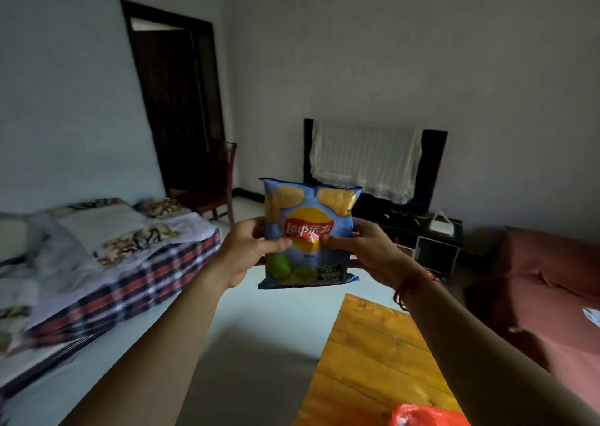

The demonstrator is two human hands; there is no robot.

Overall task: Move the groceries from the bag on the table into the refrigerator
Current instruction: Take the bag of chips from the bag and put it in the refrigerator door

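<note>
A light-blue bag of Lay's chips (pixel 308 211) with a yellow and red logo is held upright in front of me, above the floor. My left hand (pixel 250 252) grips its left edge and my right hand (pixel 363 247) grips its right edge, thumbs on the front. A red string bracelet circles my right wrist. The orange plastic grocery bag (pixel 425 414) shows only as a corner at the bottom edge, on the wooden table (pixel 367 360). No refrigerator is in view.
A bed (pixel 107 256) with a plaid mattress and bedding lies on the left. A dark doorway (pixel 175 101) and a wooden chair (pixel 217 185) stand behind it. A cloth-covered television (pixel 370 156) sits on a black stand (pixel 431 240). A reddish sofa (pixel 552 282) is on the right.
</note>
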